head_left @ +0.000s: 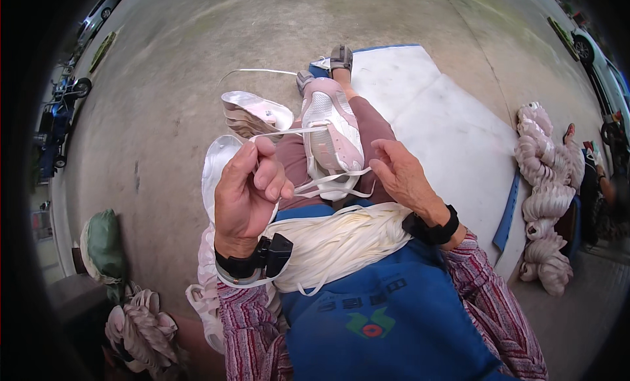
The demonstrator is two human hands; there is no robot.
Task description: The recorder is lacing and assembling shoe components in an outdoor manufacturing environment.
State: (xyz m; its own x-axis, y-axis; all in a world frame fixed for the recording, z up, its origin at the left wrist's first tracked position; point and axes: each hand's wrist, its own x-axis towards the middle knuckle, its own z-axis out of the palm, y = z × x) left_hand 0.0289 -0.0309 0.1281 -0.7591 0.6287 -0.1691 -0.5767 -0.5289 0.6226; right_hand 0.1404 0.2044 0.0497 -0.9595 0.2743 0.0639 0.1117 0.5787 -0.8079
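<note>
A pink and white shoe upper [336, 135] lies upright between my knees, with white shoelace threaded through its eyelets. My left hand [252, 178] is closed, its fingers curled, and pinches a length of shoelace [295, 130] drawn out to the left of the upper. My right hand [408, 181] sits just right of the upper; its thumb and fingertips close on another part of the lace, beside loose loops at the near end. A thick bundle of cream laces [341, 246] lies across my lap, over a blue apron [380, 309].
More shoe uppers are nested in a stack [252, 115] at my left. Tied bundles of uppers lie at the far right [545, 197] and lower left [144, 328], near a green sack [104, 246]. A white sheet [446, 125] covers the ground ahead; vehicles stand farther off.
</note>
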